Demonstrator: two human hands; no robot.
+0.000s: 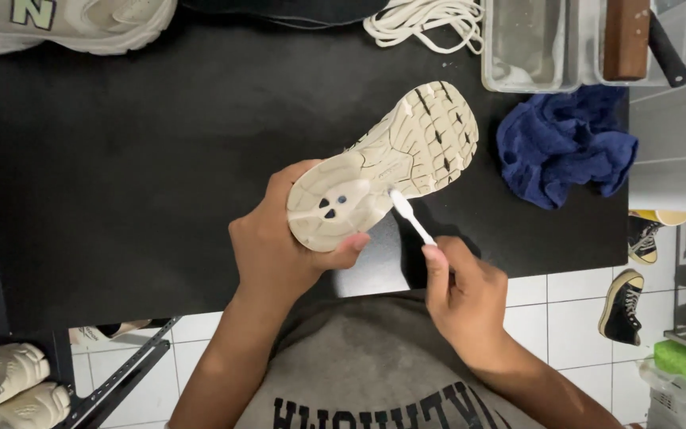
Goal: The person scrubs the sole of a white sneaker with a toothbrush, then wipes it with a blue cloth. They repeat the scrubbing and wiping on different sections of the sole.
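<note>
Centrally, left hand (275, 242) grips shoe (387, 167); right hand (466, 298) holds toothbrush (410, 216).

You had a black bench (136, 175) filling most of the frame. A crumpled blue cloth (565, 143) lay at its right edge. Clear plastic tubs (533, 48) stood at the upper right, with a coil of white laces (426, 24) just left of them. A pale sneaker (73, 24) sat at the upper left.
</note>
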